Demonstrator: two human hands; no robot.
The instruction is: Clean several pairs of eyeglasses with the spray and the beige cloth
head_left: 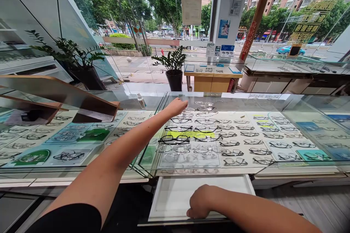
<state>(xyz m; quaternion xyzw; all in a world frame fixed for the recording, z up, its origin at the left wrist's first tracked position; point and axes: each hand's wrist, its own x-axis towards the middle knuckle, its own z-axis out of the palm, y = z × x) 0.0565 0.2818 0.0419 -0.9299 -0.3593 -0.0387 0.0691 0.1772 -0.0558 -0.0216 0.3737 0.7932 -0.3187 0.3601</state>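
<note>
My left hand (177, 107) reaches far over the glass counter, its fingers closed beside thin-rimmed eyeglasses (205, 103) at the far end of two columns of frames. Whether something is in those fingers is hidden. Nearer to me in these columns are black-framed eyeglasses (174, 139) and clear-framed eyeglasses (179, 149), with a yellow strip (191, 134) showing among them. Below the counter a white drawer (171, 193) is pulled out. My right hand (201, 202) is over its front part, fingers curled down at the front edge; the fingertips are mostly hidden.
More eyeglasses (235, 161) lie in rows in the showcase to the right. Trays with frames, among them a green tray (94, 134), are at the left. A small white bottle (141, 100) stands behind my left arm. Beyond are a potted plant (174, 74) and a wooden cabinet (212, 82).
</note>
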